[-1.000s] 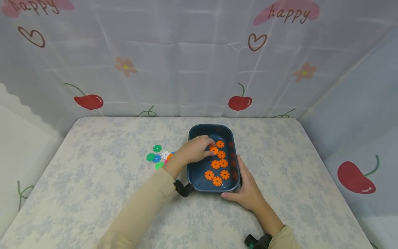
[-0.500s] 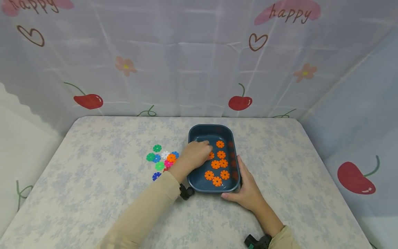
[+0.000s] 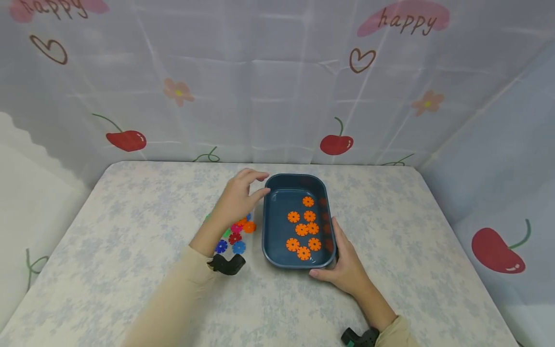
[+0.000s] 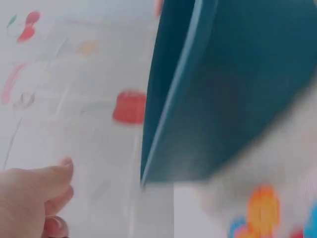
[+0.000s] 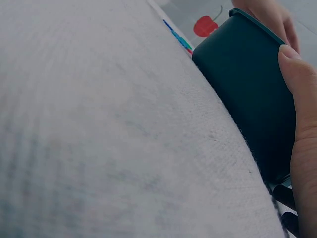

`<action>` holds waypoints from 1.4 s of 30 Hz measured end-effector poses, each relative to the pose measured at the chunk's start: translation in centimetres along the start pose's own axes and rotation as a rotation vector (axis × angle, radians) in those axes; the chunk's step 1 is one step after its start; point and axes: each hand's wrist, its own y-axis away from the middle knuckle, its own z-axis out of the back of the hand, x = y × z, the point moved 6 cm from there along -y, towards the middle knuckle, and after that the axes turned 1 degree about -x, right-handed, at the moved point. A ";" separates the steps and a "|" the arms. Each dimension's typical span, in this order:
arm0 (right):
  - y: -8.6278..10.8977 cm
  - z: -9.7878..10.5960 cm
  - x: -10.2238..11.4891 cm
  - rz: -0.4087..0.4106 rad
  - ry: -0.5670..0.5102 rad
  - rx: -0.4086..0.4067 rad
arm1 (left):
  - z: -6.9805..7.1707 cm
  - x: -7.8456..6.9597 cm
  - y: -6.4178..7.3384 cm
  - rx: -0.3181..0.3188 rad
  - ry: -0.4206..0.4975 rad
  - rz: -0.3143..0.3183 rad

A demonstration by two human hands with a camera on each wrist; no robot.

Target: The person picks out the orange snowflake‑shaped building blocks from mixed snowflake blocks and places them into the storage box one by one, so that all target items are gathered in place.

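Note:
A dark blue rectangular tray [image 3: 277,241] stands on the table, with several orange flower-shaped discs [image 3: 303,253] lying flat inside. My left hand [image 3: 236,200] hovers just beyond the tray's left rim, over the pile of loose discs. Its thumb and fingers are apart with nothing between them; in the left wrist view, its fingertips [image 4: 64,168] are bare. The right hand [image 3: 347,265] holds the tray at its near right corner, thumb on the near side and fingers along the right wall. From the right wrist, the thumb [image 5: 297,74] shows against the tray's rim.
Left of the tray lies a loose pile of coloured discs, including a light blue disc [image 3: 239,247], a dark blue disc [image 3: 221,246] and an orange disc [image 3: 249,227]. Part of the pile is hidden under the left arm. A patterned cloth [image 3: 243,96] hangs behind the table [image 3: 412,241].
My left hand has let go of an orange disc, which now lies in the tray's left middle, and has moved out leftward past the rim. The right hand has stayed put.

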 end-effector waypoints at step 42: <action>-0.1 0.0 0.0 0.011 0.001 0.006 | -2.1 8.9 5.1 0.312 -0.139 0.221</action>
